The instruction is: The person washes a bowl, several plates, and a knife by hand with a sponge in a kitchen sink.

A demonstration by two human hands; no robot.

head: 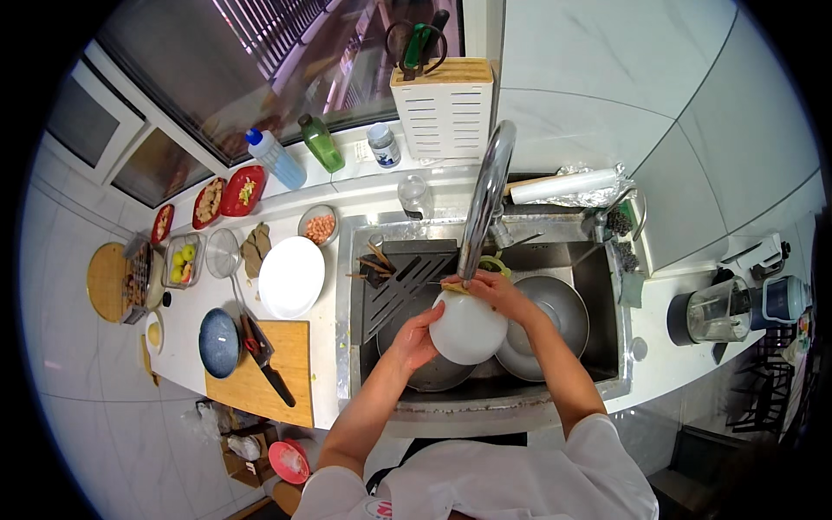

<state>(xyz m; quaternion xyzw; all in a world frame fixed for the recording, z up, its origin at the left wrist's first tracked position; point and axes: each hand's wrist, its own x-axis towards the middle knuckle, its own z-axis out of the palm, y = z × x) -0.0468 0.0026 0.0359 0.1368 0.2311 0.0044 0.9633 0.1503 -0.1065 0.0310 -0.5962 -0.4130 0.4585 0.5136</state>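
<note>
Over the stainless steel sink (614, 383), my left hand (416, 338) grips the side of a white bowl (469, 331). My right hand (497, 292) presses a yellowish sponge or cloth (455, 287) against the bowl's far edge. The chrome faucet (486, 195) arches above, its spout end close to my right fingers. Below on the right lies a wide grey metal pan or bowl (572, 312). Another round dark pan (442, 380) is partly hidden under the white bowl. A grey slotted drain rack (396, 292) spans the sink's left side.
Left of the sink, a knife (276, 377) rests on a wooden cutting board (286, 344), beside a blue bowl (219, 341) and a white plate (291, 276). A white knife block (445, 110) and bottles (322, 143) line the sill. A clear pitcher (718, 312) stands right.
</note>
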